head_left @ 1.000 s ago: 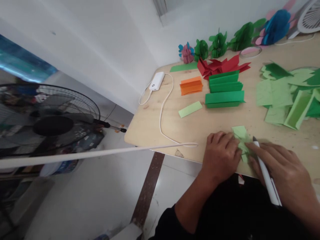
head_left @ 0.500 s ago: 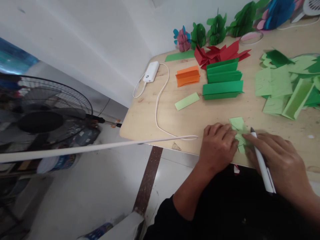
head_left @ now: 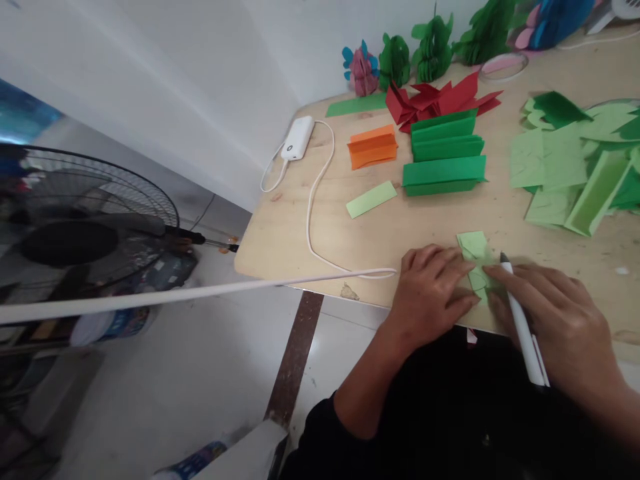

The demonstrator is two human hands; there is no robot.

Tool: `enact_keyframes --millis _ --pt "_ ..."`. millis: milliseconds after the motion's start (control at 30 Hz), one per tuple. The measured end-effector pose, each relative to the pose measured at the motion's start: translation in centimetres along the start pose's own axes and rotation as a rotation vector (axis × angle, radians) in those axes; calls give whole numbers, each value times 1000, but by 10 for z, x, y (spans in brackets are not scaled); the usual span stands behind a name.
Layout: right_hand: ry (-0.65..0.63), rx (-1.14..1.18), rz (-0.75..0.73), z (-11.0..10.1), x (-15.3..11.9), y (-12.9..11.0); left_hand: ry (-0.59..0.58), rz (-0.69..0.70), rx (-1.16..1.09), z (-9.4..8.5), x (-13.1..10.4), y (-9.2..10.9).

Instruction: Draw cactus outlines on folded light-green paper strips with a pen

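A small light green piece of paper [head_left: 473, 245] with dark curved pen lines lies near the front edge of the desk. My left hand [head_left: 427, 287], fingers curled, holds it at the left side, the thumb a little apart from the forefinger. On its right side rest the fingertips of my right hand [head_left: 565, 313], which also holds a white pen [head_left: 523, 327]. The pen's dark tip points away from me, off the paper. Part of the paper is hidden under my fingers.
Folded green paper [head_left: 445, 173], orange paper [head_left: 373, 148], red paper [head_left: 440, 100] and a light green strip [head_left: 371, 199] lie ahead. Light green cutouts [head_left: 550, 157] pile up on the right. A white cable [head_left: 313, 220] runs from a power bank [head_left: 299, 138]; a fan [head_left: 75, 233] stands left.
My left hand has shifted slightly left, its thumb sliding lower and away from the paper's drawn lines. The right hand and pen stay almost in place. The view has tilted a little.
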State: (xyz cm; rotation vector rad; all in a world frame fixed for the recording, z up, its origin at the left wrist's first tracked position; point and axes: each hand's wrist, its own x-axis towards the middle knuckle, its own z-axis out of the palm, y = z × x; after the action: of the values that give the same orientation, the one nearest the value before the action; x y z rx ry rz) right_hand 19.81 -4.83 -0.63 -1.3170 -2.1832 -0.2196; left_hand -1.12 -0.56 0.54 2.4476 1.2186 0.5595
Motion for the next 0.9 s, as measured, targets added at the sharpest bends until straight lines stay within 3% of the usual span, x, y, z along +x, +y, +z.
enact_keyframes --millis 233,533,900 --pt "12 60 29 3 -3 2 38 29 19 5 -1 0" --pt "9 49 0 2 -4 0 -28 56 80 -3 2 2" --pt "34 63 -38 4 -3 -1 -17 93 116 0 1 -1"
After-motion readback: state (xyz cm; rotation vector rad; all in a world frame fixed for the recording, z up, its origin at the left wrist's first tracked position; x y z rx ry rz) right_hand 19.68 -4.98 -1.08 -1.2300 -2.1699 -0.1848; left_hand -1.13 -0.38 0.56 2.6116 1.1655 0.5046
